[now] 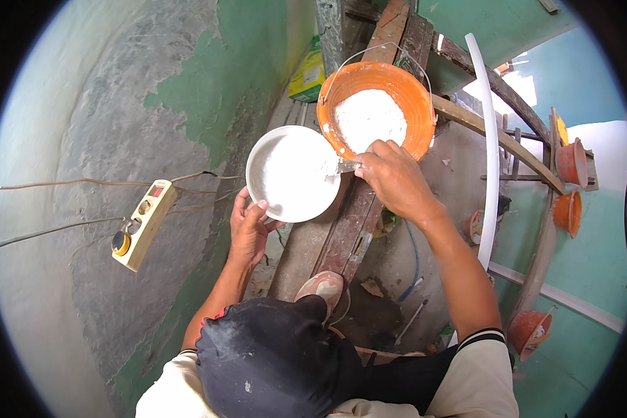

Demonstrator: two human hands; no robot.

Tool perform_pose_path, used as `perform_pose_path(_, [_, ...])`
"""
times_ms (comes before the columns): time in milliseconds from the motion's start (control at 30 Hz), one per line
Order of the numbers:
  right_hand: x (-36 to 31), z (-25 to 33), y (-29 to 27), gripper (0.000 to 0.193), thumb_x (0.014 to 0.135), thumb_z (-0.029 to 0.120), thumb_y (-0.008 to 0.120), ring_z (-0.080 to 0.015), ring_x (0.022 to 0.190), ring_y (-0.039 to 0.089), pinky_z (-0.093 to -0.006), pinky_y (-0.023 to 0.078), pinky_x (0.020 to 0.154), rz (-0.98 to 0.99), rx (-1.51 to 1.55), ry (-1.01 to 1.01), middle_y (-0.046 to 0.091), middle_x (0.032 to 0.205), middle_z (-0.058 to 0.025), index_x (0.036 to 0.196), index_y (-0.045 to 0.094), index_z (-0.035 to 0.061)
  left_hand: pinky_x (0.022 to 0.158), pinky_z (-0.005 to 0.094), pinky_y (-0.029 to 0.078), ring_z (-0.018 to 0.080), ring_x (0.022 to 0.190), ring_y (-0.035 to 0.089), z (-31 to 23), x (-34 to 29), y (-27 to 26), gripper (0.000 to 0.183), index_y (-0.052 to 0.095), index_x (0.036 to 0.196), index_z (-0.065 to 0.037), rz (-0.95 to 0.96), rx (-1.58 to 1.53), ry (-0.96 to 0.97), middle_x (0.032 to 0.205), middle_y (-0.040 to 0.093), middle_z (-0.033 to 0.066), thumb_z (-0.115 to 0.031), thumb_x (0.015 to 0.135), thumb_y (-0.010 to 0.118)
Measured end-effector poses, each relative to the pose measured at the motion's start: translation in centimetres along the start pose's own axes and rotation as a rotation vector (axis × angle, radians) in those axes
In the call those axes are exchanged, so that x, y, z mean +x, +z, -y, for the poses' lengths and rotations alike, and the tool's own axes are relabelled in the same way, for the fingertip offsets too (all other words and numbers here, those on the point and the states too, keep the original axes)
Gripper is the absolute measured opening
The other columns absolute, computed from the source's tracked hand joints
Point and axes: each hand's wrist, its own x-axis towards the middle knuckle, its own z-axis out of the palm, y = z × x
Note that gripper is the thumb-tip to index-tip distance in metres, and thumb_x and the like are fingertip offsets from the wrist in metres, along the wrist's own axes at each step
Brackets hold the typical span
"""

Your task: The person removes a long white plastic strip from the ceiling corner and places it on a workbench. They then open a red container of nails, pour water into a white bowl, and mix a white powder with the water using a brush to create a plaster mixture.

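My left hand grips a round white bowl by its lower left rim, thumb over the edge. Smooth white material, powder or paste, fills much of it. My right hand is closed around a small flat scraper caked with white. Its blade reaches over the bowl's right edge; most of the handle is hidden by my fingers. Just beyond stands an orange bucket with a thin wire handle, holding a heap of white powder. My right hand is close to the bucket's near rim.
Wooden planks run beneath the bucket, with my foot on them. A cream power strip hangs on wires by the left wall. A yellow-green box is behind. Rightward are a long white strip, timbers and orange buckets.
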Motion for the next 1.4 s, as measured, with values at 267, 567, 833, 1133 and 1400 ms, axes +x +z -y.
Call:
perform_pose_path(267, [-0.1,1.9,1.2,0.019,0.093,0.014,0.070,-0.0231,0.098,0.060,-0.0405,0.048,0.085,-0.261,-0.271,-0.103,0.059,0.097,-0.0042,0.110,0.072,0.0048,0.087,0.0464,0.063,0.0275,0.115,0.072,0.0,-0.4,0.0,0.082,0.031,0.155,-0.006,0.025,0.014,0.022,0.134,0.068,0.0157,-0.029,0.092,0.077])
perform_pose_path(567, [0.7,-3.6,-1.3,0.021,0.091,0.012,0.067,-0.0290,0.100,0.063,-0.0452,0.046,0.085,-0.404,-0.364,0.204,0.065,0.102,-0.0088,0.109,0.074,0.0065,0.084,0.0452,0.064,0.0262,0.114,0.073,0.3,-0.3,-0.4,0.080,0.031,0.155,-0.006,0.016,0.002,0.025,0.133,0.069,0.0159,-0.028,0.093,0.076])
perform_pose_path(833, [4.5,-7.4,1.8,0.017,0.092,0.013,0.063,-0.0340,0.106,0.066,-0.0470,0.051,0.092,-0.009,-0.564,0.256,0.070,0.102,-0.0161,0.094,0.078,0.0059,0.100,0.0583,0.058,0.0317,0.123,0.068,-0.5,-0.3,-0.6,0.077,0.034,0.153,-0.008,0.007,0.061,-0.002,0.142,0.057,0.0177,-0.030,0.091,0.073])
perform_pose_path(1133, [4.4,-7.5,2.4,0.023,0.101,0.021,0.067,-0.0391,0.106,0.066,-0.0512,0.052,0.093,0.013,-0.179,0.354,0.070,0.107,-0.0199,0.111,0.075,0.0026,0.099,0.0565,0.060,0.0313,0.123,0.068,-0.9,-0.3,-0.5,0.077,0.035,0.152,-0.007,-0.011,0.032,0.006,0.141,0.058,0.0182,-0.031,0.090,0.075])
perform_pose_path(1400, [0.5,-7.5,-0.9,0.027,0.101,0.019,0.068,-0.0375,0.107,0.065,-0.0493,0.051,0.093,-0.134,0.024,0.329,0.068,0.108,-0.0187,0.119,0.073,0.0007,0.085,0.0454,0.064,0.0259,0.117,0.071,-0.5,-0.1,0.5,0.080,0.032,0.155,-0.008,0.006,-0.004,0.003,0.133,0.068,0.0145,-0.030,0.092,0.077])
